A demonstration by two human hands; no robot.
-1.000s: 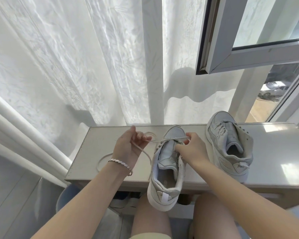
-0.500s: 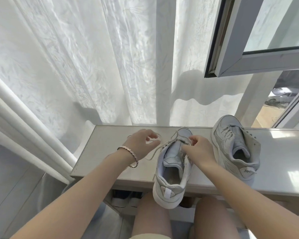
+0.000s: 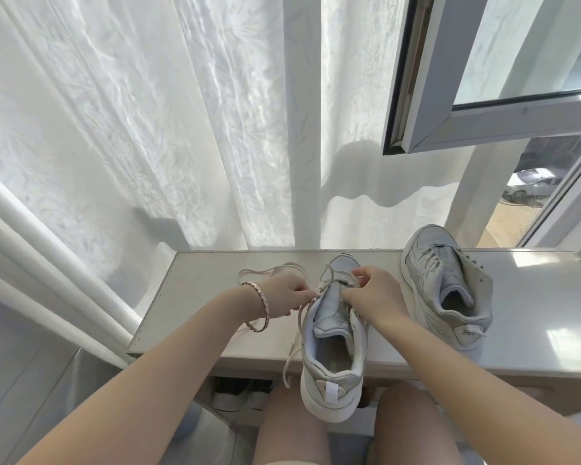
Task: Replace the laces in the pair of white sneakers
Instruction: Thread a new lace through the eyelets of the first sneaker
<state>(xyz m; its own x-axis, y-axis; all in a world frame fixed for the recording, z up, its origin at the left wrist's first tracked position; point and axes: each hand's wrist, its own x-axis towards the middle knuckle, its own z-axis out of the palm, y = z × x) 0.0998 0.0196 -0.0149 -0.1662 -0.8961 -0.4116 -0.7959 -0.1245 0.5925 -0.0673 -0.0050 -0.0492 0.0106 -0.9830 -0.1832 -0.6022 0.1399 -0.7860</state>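
Since half a second ago, the left hand [image 3: 284, 295] has been drawn in against the near sneaker's [image 3: 332, 350] left eyelet row, and the right hand [image 3: 374, 297] has been lowered onto its tongue. A white patterned curtain [image 3: 148, 129] is hung behind everything, with an opened window sash [image 3: 450, 105] at the upper right and a parked car [image 3: 530, 186] seen outside. A pale bench [image 3: 198, 297] is set below the curtain. On it, at the right, the second sneaker [image 3: 446, 290] is laid leaning on its side, well apart from the hands. The near sneaker is placed toe away, its heel hung over the front edge above the person's knees. The lace [image 3: 272, 270] is pinched by the left hand's fingertips just beside the eyelets; a loop is spread on the bench behind the wrist and one end is left dangling over the edge. The right hand's fingers are curled and closed on the lace near the toe. A thin bracelet [image 3: 260, 308] is worn on the left wrist.
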